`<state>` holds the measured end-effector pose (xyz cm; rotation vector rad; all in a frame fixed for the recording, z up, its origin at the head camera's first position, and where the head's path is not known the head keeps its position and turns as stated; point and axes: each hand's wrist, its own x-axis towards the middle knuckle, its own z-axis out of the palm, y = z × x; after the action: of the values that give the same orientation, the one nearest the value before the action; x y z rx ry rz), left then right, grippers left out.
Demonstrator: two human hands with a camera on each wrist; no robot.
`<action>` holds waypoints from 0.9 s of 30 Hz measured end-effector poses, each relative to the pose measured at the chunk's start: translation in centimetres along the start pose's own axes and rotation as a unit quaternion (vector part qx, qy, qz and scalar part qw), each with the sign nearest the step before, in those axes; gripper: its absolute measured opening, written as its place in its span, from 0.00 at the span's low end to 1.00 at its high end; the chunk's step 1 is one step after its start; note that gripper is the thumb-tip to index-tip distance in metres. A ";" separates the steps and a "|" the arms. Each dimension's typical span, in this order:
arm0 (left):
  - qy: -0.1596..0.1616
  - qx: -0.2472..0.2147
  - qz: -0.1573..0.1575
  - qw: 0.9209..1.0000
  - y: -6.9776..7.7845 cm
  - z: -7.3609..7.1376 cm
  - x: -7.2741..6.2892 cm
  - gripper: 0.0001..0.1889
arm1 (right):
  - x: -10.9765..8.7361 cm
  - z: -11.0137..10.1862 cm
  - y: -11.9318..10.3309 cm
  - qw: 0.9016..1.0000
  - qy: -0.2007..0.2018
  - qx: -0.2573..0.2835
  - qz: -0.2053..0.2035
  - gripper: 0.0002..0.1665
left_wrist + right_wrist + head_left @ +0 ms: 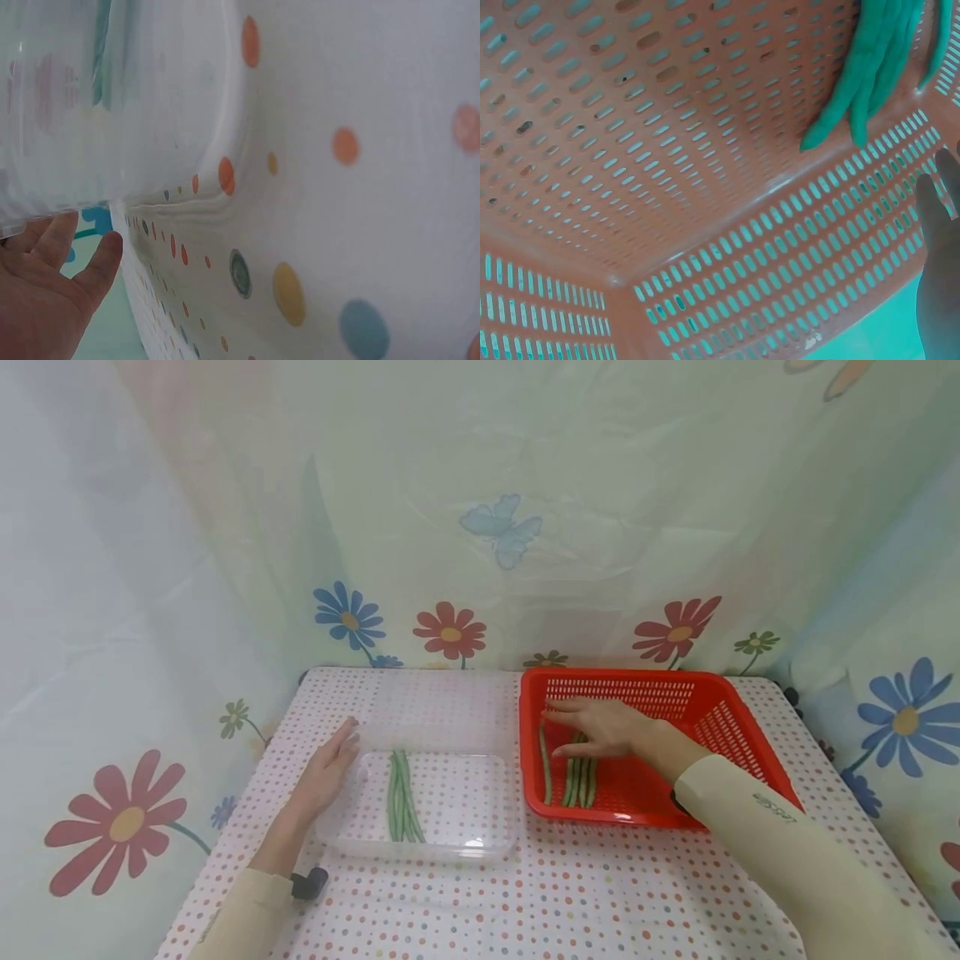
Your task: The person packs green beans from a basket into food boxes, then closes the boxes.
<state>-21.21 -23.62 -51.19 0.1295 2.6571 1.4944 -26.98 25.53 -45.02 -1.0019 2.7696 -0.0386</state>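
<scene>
Inside the red plastic basket [720, 735], several green beans [579, 783] lie side by side, and a single bean [546, 768] lies along its left wall. My right hand [600, 728] is over these beans with fingers extended, partly hiding them; nothing is seen held in it. Bean tips [829, 127] show in the right wrist view, apart from the fingers. To the left, a clear plastic container [465, 850] holds a few green beans [403, 797]. My left hand [326, 777] rests at the container's left edge, fingers loosely straight, gripping nothing.
The container's clear lid [450, 702] lies folded back behind it. A dotted cloth [480, 910] covers the table. Flower-printed sheeting [585, 552] hangs close behind and at both sides. The basket's walls stand up around the right hand's area.
</scene>
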 end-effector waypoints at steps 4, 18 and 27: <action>0.004 0.004 0.005 1.000 0.0 0.0 0.0 0.30 | 0.0 0.1 0.1 1.000 0.001 0.005 -0.009 0.48; 0.005 0.005 0.004 1.000 -0.2 0.1 0.1 0.30 | 0.4 0.7 -0.1 0.998 -0.066 0.012 -0.009 0.44; 0.006 0.001 0.004 1.000 -0.1 0.1 0.2 0.30 | 0.6 0.9 -0.1 0.997 -0.079 0.014 -0.015 0.38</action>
<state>-21.37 -23.60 -51.31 0.1316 2.6705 1.4991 -27.24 25.09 -45.98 -0.9936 2.6046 -0.0016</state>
